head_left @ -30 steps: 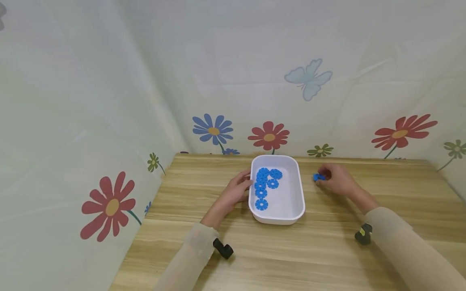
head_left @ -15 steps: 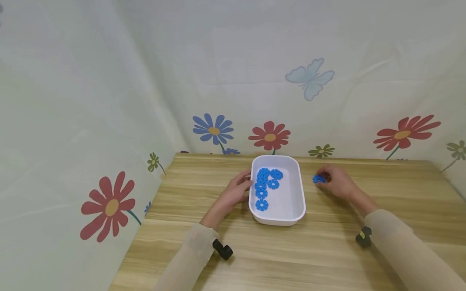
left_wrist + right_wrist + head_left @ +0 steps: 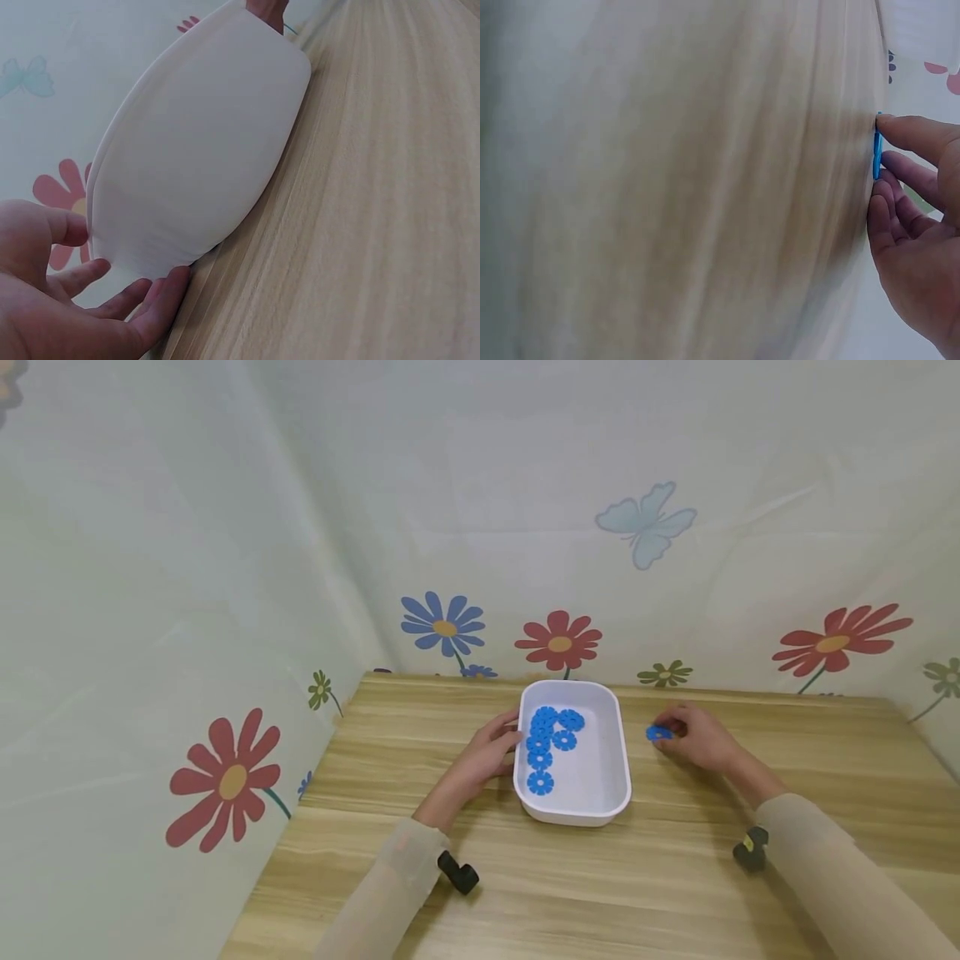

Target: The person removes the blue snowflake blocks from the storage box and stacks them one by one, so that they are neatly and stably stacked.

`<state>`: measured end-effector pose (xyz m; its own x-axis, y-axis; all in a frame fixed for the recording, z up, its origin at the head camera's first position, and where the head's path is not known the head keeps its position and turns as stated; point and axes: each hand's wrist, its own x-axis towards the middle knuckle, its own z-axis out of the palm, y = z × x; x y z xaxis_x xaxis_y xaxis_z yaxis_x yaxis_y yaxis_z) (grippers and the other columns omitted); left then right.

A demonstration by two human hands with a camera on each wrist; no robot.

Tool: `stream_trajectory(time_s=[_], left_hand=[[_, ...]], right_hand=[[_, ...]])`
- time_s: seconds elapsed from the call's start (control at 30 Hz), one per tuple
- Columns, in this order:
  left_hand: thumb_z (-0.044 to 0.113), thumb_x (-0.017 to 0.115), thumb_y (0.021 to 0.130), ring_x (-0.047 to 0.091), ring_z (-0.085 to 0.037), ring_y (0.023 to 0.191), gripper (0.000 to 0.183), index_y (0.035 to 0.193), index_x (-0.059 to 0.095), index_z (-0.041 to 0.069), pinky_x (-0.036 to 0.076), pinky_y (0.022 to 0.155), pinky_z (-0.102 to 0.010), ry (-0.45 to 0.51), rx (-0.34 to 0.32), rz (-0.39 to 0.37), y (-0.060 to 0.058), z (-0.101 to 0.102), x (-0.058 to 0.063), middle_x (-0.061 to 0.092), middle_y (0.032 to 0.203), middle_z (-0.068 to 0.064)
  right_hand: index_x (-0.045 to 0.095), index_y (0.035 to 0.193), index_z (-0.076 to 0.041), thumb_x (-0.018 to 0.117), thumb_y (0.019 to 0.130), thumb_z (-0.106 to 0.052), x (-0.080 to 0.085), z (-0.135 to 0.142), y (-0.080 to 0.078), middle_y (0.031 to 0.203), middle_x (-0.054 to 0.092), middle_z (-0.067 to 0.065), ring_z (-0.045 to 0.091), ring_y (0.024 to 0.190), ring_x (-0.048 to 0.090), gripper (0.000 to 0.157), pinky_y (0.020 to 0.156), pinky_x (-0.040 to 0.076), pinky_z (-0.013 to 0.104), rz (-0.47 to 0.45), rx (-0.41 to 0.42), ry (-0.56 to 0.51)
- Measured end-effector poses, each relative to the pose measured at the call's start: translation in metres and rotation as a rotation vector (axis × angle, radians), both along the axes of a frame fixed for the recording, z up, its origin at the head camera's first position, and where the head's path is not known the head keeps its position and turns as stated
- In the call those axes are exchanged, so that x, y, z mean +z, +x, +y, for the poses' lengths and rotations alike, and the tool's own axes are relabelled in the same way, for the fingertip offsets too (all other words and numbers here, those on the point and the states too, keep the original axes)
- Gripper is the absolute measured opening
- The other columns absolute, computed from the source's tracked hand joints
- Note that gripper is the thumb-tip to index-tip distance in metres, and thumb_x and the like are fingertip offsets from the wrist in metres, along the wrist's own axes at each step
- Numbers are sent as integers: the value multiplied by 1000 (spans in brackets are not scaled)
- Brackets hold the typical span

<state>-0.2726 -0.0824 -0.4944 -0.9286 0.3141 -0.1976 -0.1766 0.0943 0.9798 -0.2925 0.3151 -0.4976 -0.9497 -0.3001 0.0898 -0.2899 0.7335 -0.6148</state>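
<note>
A white rectangular tray (image 3: 573,817) stands on the wooden table, with several blue notched plastic discs (image 3: 540,782) lying mostly along its left side, some overlapping. My left hand (image 3: 483,757) rests at the tray's left side; in the left wrist view its loosely bent fingers touch the outer wall and rim of the tray (image 3: 195,135). To the right of the tray, my right hand (image 3: 699,739) pinches one blue notched disc (image 3: 657,733) by its edge. Seen edge-on in the right wrist view, that disc (image 3: 877,154) sits at the thumb and fingertips, close to the tabletop.
The wooden table (image 3: 600,893) reaches back to a pale curtain (image 3: 487,485) printed with flowers and a butterfly. Black wrist cameras are worn at the left cuff (image 3: 459,873) and the right cuff (image 3: 750,850).
The disc in my right hand has tilted flatter, showing more of its face. The right hand has shifted very slightly toward me. My left hand and the tray stay put.
</note>
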Motion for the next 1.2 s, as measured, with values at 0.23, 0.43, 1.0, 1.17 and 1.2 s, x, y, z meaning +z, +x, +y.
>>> stream_trajectory(time_s=[0.23,0.43,1.0,1.17,1.2], left_hand=[[26,53,112,60,-32,132,51,162,44,20,60,99,-50,5,12,-7,-1,2,5,50,156,-14],[25,52,112,62,-32,130,51,162,44,20,60,99,-50,1,17,-4,-3,4,5,49,156,-16],[27,54,111,61,-32,131,53,162,44,20,59,101,-50,0,1,-24,-1,3,-1,52,155,-14],[26,55,111,61,-32,132,53,162,44,19,58,102,-48,27,3,-27,-1,1,-1,53,153,-14],[26,55,111,60,-33,132,53,162,44,19,58,102,-48,34,0,-26,-1,1,-1,53,153,-15]], right_hand=[[69,121,8,83,91,-12,1,0,-2,110,67,20,30,97,61,38,84,52,37,-15,-18,-26],[65,124,14,81,93,-12,9,-4,0,113,69,26,37,101,64,43,90,56,47,-7,-48,-51],[70,124,0,83,93,-14,67,-109,39,114,70,13,36,107,66,36,94,61,52,112,106,-141],[71,121,-1,85,91,-13,50,-147,43,113,70,11,35,105,66,35,95,61,52,64,238,-156],[71,121,-1,84,92,-13,47,-152,43,113,70,12,35,105,65,35,95,60,53,54,262,-147]])
